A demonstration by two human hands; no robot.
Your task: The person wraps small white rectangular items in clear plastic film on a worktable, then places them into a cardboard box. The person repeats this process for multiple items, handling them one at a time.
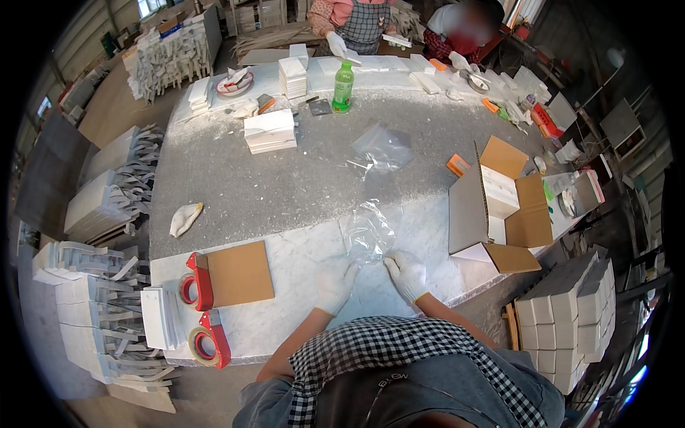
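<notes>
Both my hands wear white gloves and rest close together over the white marble slab (300, 257) at the table's near side. A clear plastic bag (369, 230) stretches away from them toward the grey tabletop. My left hand (335, 283) pinches its near left edge. At the near right edge, my right hand (407, 274) has its fingers closed on the same bag. Beyond it lies more crumpled clear plastic (384, 148); whether it is a separate piece I cannot tell. To the right stands an open cardboard box (467, 207) with white tiles (499, 191) inside.
Two red tape dispensers (200, 279) and a flat cardboard piece (242, 273) lie left, beside white tiles (158, 317). Farther off are a tile stack (270, 132), a green bottle (343, 88) and a loose glove (186, 220). Two people work at the far edge. Boxes (567, 317) stand right.
</notes>
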